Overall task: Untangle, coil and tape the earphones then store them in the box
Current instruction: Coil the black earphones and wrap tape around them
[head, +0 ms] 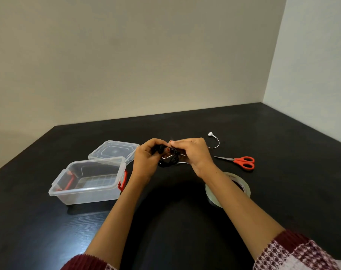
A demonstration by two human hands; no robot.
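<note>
left hand (pixel 147 155), right hand (pixel 195 152) grip black earphones (pixel 168 162), bundle stretched left-right

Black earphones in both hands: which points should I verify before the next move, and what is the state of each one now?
1. Grip on the black earphones: ok, the left hand and right hand both hold the bundle.
2. Bundle neatly coiled: cannot tell, fingers hide part of it.
3. White earphone free of the bundle: cannot tell, its cable runs under the right hand.
4. Tape roll near: ok, beside the right forearm.
5. Scissors near: ok, closed, right of the hands.
6. Box open: ok, lid lies behind it.
</note>
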